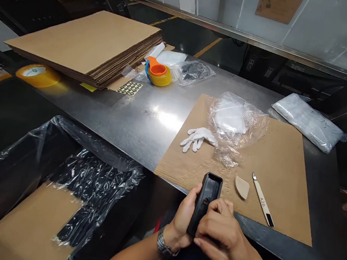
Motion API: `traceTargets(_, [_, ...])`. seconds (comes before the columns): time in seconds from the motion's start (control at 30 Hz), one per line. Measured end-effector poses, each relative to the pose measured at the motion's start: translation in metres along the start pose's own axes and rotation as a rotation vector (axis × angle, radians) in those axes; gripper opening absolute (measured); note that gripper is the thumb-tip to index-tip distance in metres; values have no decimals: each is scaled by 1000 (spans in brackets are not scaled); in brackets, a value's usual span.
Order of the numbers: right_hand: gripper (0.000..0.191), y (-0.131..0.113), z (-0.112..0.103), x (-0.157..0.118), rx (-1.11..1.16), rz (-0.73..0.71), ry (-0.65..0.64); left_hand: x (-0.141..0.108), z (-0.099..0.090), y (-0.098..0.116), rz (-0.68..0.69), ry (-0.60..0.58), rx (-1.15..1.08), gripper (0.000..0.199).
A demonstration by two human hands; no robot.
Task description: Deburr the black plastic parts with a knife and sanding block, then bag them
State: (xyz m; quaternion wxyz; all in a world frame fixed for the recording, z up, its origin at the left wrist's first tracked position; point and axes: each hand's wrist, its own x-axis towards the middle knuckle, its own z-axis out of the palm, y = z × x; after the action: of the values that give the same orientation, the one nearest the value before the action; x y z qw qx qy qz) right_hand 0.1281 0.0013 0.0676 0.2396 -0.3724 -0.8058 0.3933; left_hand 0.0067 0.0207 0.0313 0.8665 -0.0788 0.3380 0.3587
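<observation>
An oblong black plastic part [206, 191], hollow at its far end and with a small hole near its middle, is held up at the table's front edge. My left hand [182, 222] is wrapped round its left side, thumb along the edge. My right hand [220, 230] is closed against the part's lower right side, fingers curled and pressed together; whatever they pinch is hidden. Just beyond lie a beige wedge-shaped pad [242, 187] and a white-handled knife [262, 200] marked A26. A white glove [197, 139] rests further back.
Under these lies a cardboard sheet [285, 158] with a clear plastic bag [251, 123] on it. Stacked cardboard [86, 42], a tape dispenser [159, 74] and a yellow tape roll [38, 75] are leftward. A wrapped bundle [309, 119] sits right. A plastic-lined bin [53, 123] stands lower left.
</observation>
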Motion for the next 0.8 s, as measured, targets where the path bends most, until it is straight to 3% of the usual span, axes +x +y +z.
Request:
traceTargets(0.33, [8,1,0,2,-87,7,139,-2,3,-2,15,22,33,30])
traceTargets(0.67, [12,12,-4,11,-107,-69,74,-4,3,-7,54,-13,81,31])
traceTargets(0.8, [19,30,-12,15,-234,-47,172,-3,-1,-12,-67,84,191,53])
